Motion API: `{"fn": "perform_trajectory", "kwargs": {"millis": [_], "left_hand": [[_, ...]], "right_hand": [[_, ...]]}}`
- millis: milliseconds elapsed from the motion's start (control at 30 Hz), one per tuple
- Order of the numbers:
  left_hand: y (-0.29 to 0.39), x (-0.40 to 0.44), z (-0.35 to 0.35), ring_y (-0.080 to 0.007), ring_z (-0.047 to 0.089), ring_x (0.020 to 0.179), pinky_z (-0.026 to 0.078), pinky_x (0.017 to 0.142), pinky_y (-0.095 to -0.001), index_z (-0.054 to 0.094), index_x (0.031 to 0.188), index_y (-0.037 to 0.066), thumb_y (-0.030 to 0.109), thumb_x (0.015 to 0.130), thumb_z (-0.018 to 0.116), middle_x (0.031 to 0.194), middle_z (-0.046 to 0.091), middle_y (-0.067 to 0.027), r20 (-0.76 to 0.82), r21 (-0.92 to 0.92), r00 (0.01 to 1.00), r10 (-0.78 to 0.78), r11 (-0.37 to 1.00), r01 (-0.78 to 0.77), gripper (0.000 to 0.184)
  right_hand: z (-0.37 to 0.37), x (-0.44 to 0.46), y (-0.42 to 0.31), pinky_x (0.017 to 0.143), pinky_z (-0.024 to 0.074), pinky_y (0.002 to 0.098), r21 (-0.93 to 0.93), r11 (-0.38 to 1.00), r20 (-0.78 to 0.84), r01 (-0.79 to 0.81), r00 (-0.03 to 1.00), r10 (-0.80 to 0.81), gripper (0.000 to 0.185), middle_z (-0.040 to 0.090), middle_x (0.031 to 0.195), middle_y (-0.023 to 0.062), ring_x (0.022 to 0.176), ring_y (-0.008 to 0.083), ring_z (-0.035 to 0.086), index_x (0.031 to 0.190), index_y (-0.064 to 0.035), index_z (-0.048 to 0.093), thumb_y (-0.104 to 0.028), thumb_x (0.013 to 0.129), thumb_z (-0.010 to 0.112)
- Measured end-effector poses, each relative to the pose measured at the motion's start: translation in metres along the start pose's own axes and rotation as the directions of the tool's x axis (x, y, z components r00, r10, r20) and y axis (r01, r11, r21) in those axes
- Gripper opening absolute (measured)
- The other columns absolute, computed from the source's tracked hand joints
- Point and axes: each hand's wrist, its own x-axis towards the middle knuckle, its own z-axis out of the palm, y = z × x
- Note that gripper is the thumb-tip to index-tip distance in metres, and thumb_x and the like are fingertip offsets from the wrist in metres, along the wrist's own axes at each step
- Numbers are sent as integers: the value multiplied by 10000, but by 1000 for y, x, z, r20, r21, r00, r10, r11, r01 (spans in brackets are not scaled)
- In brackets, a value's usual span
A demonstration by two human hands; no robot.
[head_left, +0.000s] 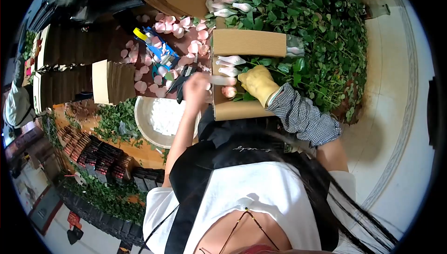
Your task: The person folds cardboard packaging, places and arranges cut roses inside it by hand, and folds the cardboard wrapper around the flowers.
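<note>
My bare left hand [195, 88] is smeared by motion beside the cardboard's left edge, so its finger closure is unclear. Its fingertips are close to a white foam net sleeve [222, 81] that reaches toward my right hand. In a yellow glove, my right hand [257, 84] is closed around a rose at the sleeve's right end; the stem is hidden by the glove. Just below lies an uncovered pink rose [228, 91] on the cardboard wrap [242, 111]. Two sleeved roses [230, 65] rest just above.
A white basin [139, 126] holding white sleeves stands at left. Black-handled pliers or shears [186, 78], a blue tool [160, 44] and pink petals [177, 30] lie on the table. Leafy rose stems [321, 35] fill the right. Corrugated cardboard [249, 43] and cardboard stacks [114, 82] are nearby.
</note>
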Motion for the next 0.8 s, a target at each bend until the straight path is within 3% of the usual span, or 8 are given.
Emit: {"fn": "perform_trajectory", "kwargs": {"millis": [167,367,433,500,600,667,733,800], "left_hand": [[-3,15,-37,-84,585,769,505,700,-278,600,828,-5,108,929,596,820,657,-28,-38,111,978,204,974,-199,151],[25,21,36,-372,669,752,502,687,-418,640,917,-21,281,922,704,831,699,-199,170,586,971,166,775,-235,310],[1,27,36,-277,655,681,493,642,-395,664,959,-30,247,935,678,758,680,-157,93,367,902,420,828,-424,278],[-9,26,18,-64,525,652,410,516,-294,695,959,8,179,959,590,716,608,-10,-92,80,984,155,986,-148,200],[-21,40,-34,-84,543,725,438,654,-262,657,885,8,181,939,614,746,595,6,-262,79,904,337,942,-327,186],[-7,32,-33,-87,532,732,445,661,-272,613,856,11,190,938,636,784,594,-12,-78,150,939,336,935,-322,199],[1,33,-16,-123,589,819,479,759,-281,614,984,2,234,935,676,871,640,-59,99,272,988,118,952,-141,246],[1,39,20,-371,679,929,519,815,-409,624,1067,-6,303,905,701,967,697,-221,92,256,961,261,926,-276,357]], "right_hand": [[-25,-33,8,672,519,474,253,964,-270,85,963,-14,220,698,750,113,721,338,675,879,-113,684,-330,888,650],[1,3,11,684,542,429,50,993,-196,-106,974,113,215,709,770,102,747,296,696,906,-79,715,-280,900,640],[11,19,12,682,552,404,209,957,-136,-199,964,230,185,720,792,100,771,275,708,865,-87,738,-205,909,603],[19,21,16,668,549,404,144,976,-160,-165,969,187,198,716,780,101,757,277,706,816,-102,731,-211,916,601],[13,12,17,630,534,408,466,853,-18,-236,961,276,187,703,736,104,706,266,703,823,-133,704,-246,933,603],[-16,-18,10,595,523,406,34,999,-320,-40,946,49,133,702,713,81,673,254,702,928,-151,680,-262,930,606],[-49,-25,-12,606,532,405,-77,986,-159,-147,978,133,187,748,808,50,771,250,730,1013,-104,710,-136,925,548],[-43,-16,-15,596,524,379,-181,949,-107,-260,964,244,221,751,808,41,778,231,732,1088,-108,685,-137,927,536]]}}
